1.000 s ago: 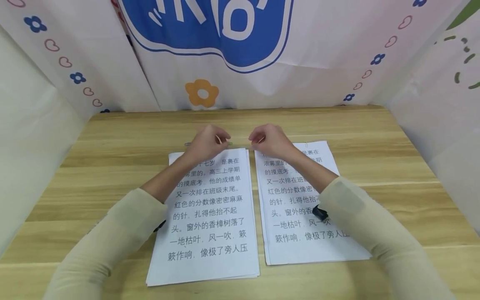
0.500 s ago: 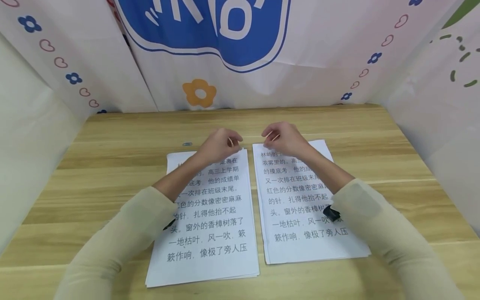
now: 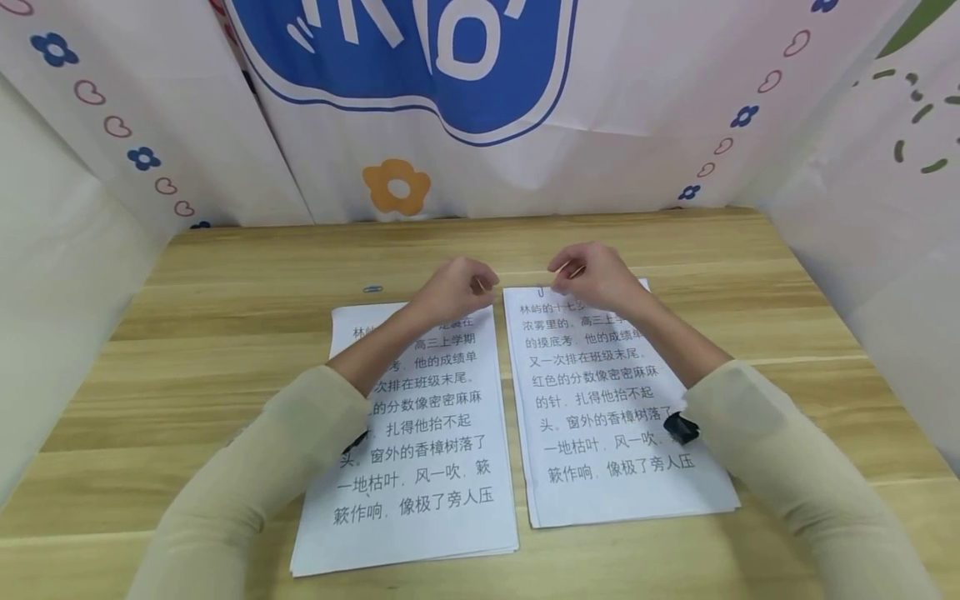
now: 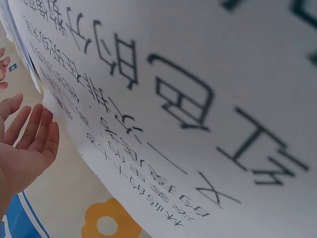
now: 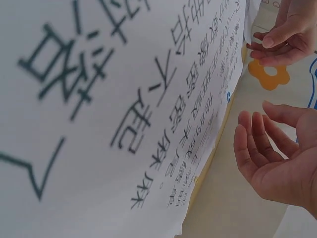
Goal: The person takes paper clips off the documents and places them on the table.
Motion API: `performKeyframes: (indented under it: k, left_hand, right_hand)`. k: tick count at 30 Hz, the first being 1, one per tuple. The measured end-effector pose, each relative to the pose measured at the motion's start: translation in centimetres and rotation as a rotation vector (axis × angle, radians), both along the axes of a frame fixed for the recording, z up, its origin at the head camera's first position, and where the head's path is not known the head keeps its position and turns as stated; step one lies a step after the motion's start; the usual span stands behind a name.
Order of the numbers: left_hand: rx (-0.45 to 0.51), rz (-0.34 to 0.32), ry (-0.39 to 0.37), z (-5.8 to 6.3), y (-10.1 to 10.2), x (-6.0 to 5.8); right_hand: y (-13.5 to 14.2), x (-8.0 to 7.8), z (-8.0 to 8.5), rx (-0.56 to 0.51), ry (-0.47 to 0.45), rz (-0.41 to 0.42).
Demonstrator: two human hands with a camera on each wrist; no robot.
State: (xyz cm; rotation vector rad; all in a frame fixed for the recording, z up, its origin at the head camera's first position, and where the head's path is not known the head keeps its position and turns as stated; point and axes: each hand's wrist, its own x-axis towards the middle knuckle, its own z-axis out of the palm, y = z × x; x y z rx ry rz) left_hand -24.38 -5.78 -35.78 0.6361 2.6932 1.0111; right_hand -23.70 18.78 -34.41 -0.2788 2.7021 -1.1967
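Observation:
In the head view, my left hand (image 3: pixel 457 290) hovers over the top right corner of the left paper stack (image 3: pixel 420 529). Its fingers are loosely bent, and the left wrist view shows bare palm and fingers with nothing in them. My right hand (image 3: pixel 596 277) is at the top edge of the right paper stack (image 3: pixel 630 500), fingers likewise relaxed and holding nothing. A blue paper clip (image 5: pixel 228 96) sits on that stack's top edge, left of the right hand; a yellow paper clip (image 5: pixel 196 179) is further along it, hidden behind the hand in the head view.
Another blue paper clip (image 3: pixel 372 289) lies on the wooden table (image 3: pixel 247 275) just beyond the left stack. A narrow strip of wood separates the two stacks. Behind the table hangs a white printed cloth (image 3: pixel 525 183), and white walls close off both sides.
Both hands have shifted to the right. The clip at the right stack's top left, earlier behind the right hand, now shows. The table clip has come fully out from behind the left hand.

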Motion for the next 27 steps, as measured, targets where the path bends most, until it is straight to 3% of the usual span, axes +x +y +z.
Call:
performKeyframes:
  k: [19,27]
  left_hand:
    - [-0.011,0.028,-0.072,-0.1,1.0,-0.3]
    - [-0.019,0.035,-0.076,-0.2,1.3,-0.5]
  right_hand:
    - [5.8,0.3,-0.5,0.133,0.071,-0.045]
    - [7.5,0.4,-0.4,0.185,0.041,-0.071]
